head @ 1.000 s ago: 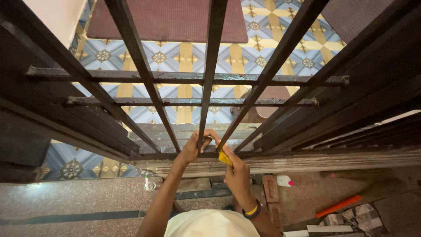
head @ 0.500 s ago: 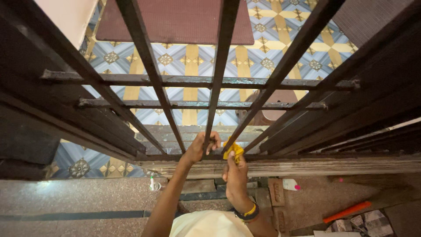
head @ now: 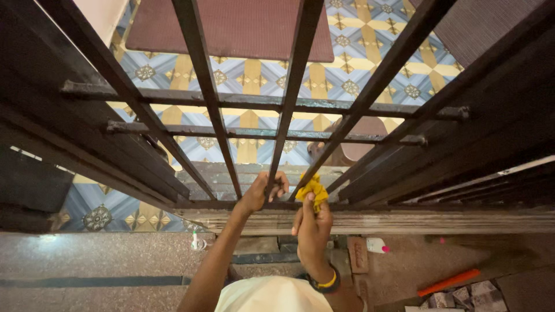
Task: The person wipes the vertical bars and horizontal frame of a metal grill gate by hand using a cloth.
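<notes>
The left hand (head: 260,193) is wrapped around the foot of a dark metal bar (head: 292,92), fingers curled round it just above the bottom rail (head: 404,219) of the window grille (head: 87,92). That bar runs long and straight away from the hand, its far end pointing up and slightly right toward the top of the view. Just right of the left hand, close but not touching it, the right hand (head: 314,228) pinches a crumpled yellow cloth (head: 312,189) between thumb and fingertips and presses it against the foot of the next bar (head: 376,86), which slants up and to the right. The cloth is a small bunched wad with no clear long axis; it sits right above the right hand's fingertips, at the point where that bar meets the rail. A dark and yellow wristband (head: 325,282) circles the right wrist.

Two horizontal crossbars (head: 254,101) cross the grille well beyond both hands. Past them lies a patterned tile floor (head: 248,75) in blue, white and gold, with a dark red mat (head: 231,26) farther off.

Below the rail, right of the right hand, a small white bottle with a pink cap (head: 376,245) lies on its side; what it contains cannot be seen. Farther right lies an orange stick-shaped thing (head: 448,282), slanting up to the right. Left of the left forearm stands a small pale bottle (head: 195,240), too small to read.
</notes>
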